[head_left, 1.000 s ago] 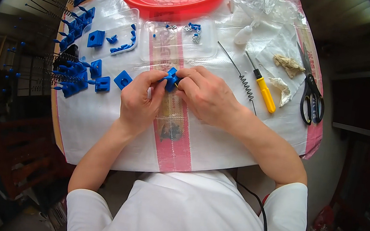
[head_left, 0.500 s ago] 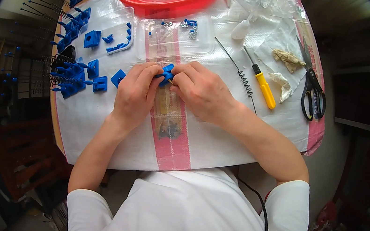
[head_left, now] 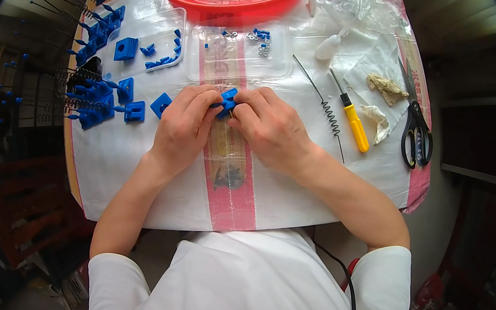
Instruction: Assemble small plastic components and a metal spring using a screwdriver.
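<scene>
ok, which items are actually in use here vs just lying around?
In use:
- left hand
- right hand
- small blue plastic block pinched between both hands

Lying about:
- yellow-handled screwdriver
- black-handled scissors
- long wire spring
- red plastic tray

Even, bright light falls from above onto the white woven table cover (head_left: 133, 158), which reads almost washed out near its middle. Shadows are soft and short, pooling just under the left hand (head_left: 183, 126) and right hand (head_left: 271, 128). Glare streaks the clear plastic bags (head_left: 351, 4) and the clear plastic tray (head_left: 243, 53). The fisheye lens bends the table's edges, and a black vignette rings the frame. The surroundings beyond the table are dim and murky; the centre is sharp.
</scene>
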### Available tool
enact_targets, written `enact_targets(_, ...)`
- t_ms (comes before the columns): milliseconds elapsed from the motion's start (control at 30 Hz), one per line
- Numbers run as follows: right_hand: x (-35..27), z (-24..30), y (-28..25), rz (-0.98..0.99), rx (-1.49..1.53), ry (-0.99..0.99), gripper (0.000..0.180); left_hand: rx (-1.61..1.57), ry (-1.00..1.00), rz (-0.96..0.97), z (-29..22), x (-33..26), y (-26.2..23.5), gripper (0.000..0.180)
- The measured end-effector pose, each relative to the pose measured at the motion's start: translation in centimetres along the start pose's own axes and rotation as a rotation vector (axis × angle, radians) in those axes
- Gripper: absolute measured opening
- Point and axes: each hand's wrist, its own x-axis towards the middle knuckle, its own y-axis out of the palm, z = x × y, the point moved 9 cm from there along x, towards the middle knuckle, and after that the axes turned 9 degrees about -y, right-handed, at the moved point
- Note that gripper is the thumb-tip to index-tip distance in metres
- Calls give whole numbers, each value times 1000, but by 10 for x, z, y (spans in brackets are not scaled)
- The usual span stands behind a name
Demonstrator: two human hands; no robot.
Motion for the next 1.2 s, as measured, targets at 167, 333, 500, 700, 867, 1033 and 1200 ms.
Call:
enact_targets(167,2,-4,-2,-39,39,3,18,-95,-54,-1,7,1,-1,18)
enact_targets(333,4,-5,-1,-29,66,2,17,-161,-74,3,13,1,-1,20)
enact_targets(500,6,0,-2,-22,55,14,14,-235,-235,50,23,-3,4,23)
enact_targets(700,3,-15,-5,-87,180,126,12,-198,-195,93,21,-3,5,21)
enact_targets(867,4,-19,-15,-184,247,148,15,-246,-138,-2,10,1,-3,17)
enact_targets(1033,7,-14,-30,-310,287,98,17,-857,-483,164,27,-8,16,20)
enact_targets(1200,8,-11,-34,-328,315,65,18,-1032,-627,226,30,-11,18,21)
